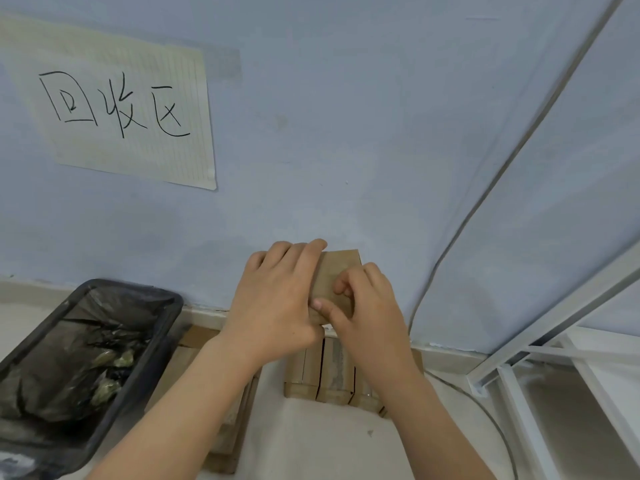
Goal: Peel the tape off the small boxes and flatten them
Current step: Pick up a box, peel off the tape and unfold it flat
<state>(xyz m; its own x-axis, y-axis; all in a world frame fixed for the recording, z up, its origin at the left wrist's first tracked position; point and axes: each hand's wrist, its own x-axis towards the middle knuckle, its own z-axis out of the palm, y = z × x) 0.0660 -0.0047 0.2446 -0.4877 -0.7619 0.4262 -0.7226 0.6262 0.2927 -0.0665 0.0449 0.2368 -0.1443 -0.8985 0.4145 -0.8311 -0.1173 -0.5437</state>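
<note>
I hold a small brown cardboard box (341, 271) up in front of the blue wall. My left hand (277, 299) grips its left side, fingers curled over the top edge. My right hand (367, 306) sits on the box's front face, thumb and curled fingers pinching at its surface; whether tape is between them I cannot tell. Below my hands, several small taped boxes (329, 372) stand side by side on the floor against the baseboard. A pile of flat cardboard (228, 434) lies on the floor under my left forearm.
A black bin (104, 403) lined with a dark bag stands at the left. A paper sign (121, 105) hangs on the wall. A grey cable (485, 195) runs down the wall to the floor. A white metal rack (540, 362) stands at the right.
</note>
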